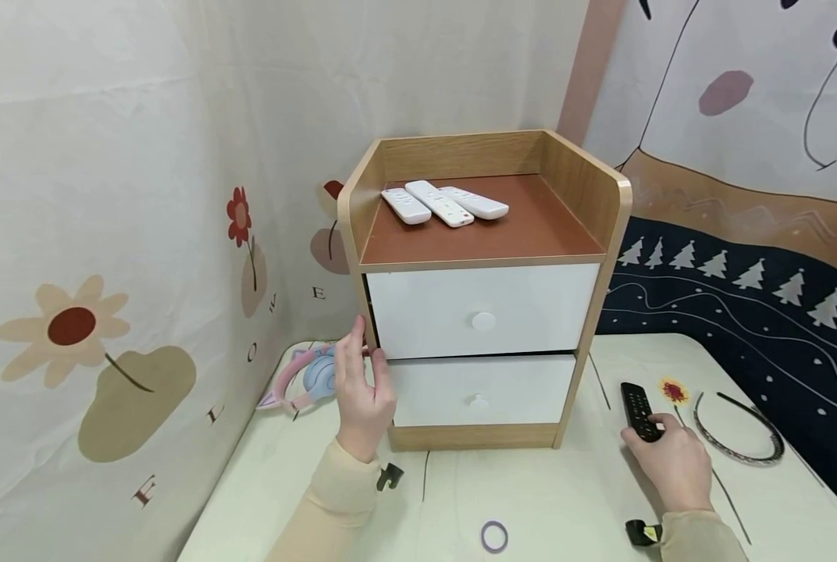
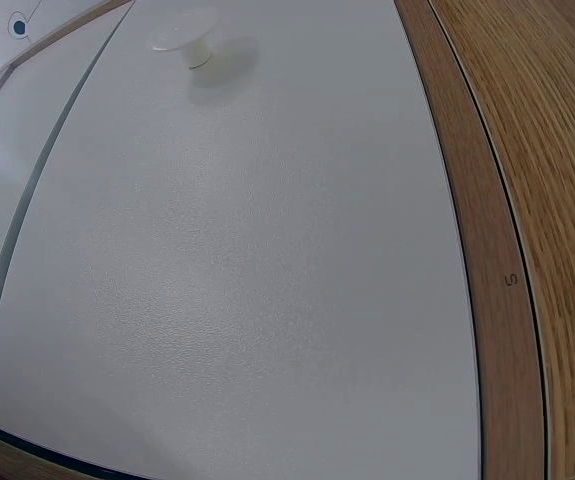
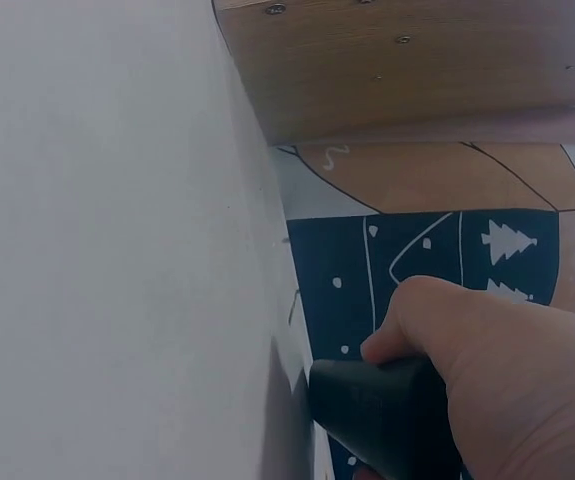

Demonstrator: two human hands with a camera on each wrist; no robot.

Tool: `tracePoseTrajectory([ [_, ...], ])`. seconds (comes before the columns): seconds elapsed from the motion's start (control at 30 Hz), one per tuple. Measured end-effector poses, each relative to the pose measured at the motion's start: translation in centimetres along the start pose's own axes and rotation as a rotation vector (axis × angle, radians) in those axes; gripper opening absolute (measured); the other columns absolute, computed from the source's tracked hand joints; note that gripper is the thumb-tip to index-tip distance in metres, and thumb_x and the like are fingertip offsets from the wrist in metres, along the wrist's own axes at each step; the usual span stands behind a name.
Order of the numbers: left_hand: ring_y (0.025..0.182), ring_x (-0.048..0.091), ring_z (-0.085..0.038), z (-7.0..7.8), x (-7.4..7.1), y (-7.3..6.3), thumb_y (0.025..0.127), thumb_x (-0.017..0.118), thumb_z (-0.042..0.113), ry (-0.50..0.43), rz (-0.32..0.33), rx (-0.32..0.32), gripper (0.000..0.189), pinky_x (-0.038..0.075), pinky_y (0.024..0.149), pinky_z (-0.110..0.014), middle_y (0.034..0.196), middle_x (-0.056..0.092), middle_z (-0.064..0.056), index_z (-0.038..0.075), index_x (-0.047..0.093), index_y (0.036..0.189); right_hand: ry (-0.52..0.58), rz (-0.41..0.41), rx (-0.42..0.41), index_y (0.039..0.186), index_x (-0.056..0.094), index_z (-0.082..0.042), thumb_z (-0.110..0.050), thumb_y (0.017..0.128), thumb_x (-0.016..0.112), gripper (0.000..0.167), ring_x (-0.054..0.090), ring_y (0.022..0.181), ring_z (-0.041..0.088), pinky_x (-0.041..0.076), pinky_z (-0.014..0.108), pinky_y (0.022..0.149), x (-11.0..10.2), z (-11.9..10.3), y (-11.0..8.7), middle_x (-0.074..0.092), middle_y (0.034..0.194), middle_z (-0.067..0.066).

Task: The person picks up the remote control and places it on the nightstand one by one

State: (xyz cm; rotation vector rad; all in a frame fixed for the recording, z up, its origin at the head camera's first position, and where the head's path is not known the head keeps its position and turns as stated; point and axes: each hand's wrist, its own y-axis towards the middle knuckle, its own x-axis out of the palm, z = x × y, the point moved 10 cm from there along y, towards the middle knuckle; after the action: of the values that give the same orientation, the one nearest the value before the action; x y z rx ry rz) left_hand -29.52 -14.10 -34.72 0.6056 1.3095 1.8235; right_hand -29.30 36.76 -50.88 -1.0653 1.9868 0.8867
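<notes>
A small wooden cabinet stands on the table, with a white upper drawer and a white lower drawer, each with a round knob. My left hand rests against its left side, fingers extended along the edge and thumb by the drawer fronts. In the left wrist view a white drawer front fills most of the picture; the hand itself is out of sight there. To the cabinet's right, my right hand grips a black remote control at its near end, low over the table.
Three white remotes lie on the cabinet's brown top shelf. Pink and blue headphones sit behind my left hand. A dark headband-like hoop lies right of my right hand, and a purple ring near the front. Printed cloth walls surround the table.
</notes>
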Motion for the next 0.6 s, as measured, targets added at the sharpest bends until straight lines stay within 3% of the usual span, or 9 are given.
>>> tracePoseTrajectory([
  [0.2,0.108,0.057,-0.036,0.0,-0.1,0.1,0.099,0.057,-0.013,-0.003,0.01,0.01,0.062,0.05,0.095,-0.031,0.125,0.059,-0.028,-0.006,0.047,0.16,0.026,0.014,-0.001,0.135,0.065,0.007,-0.036,0.091,0.081,0.063,0.069,0.1,0.058,0.054,0.065,0.082,-0.3,-0.6,-0.1,0.07,0.116,0.042],
  [0.37,0.108,0.057,-0.036,0.1,-0.1,0.1,0.098,0.057,-0.013,0.001,0.017,0.02,0.062,0.051,0.094,-0.031,0.125,0.06,-0.028,-0.007,0.048,0.159,0.081,0.033,0.01,0.137,0.066,0.003,-0.036,0.092,0.081,0.061,0.068,0.109,0.054,0.051,0.064,0.088,-1.0,-1.8,-0.4,0.071,0.124,0.04],
  [0.6,0.105,0.058,-0.036,0.3,-0.1,0.1,0.098,0.057,-0.013,0.005,0.015,0.034,0.062,0.051,0.093,-0.03,0.123,0.059,-0.029,-0.007,0.047,0.159,0.206,0.191,-0.076,0.127,0.074,-0.005,-0.031,0.087,0.082,0.049,0.068,0.109,0.055,0.046,0.064,0.087,-4.0,-4.6,-1.3,0.076,0.12,0.036],
])
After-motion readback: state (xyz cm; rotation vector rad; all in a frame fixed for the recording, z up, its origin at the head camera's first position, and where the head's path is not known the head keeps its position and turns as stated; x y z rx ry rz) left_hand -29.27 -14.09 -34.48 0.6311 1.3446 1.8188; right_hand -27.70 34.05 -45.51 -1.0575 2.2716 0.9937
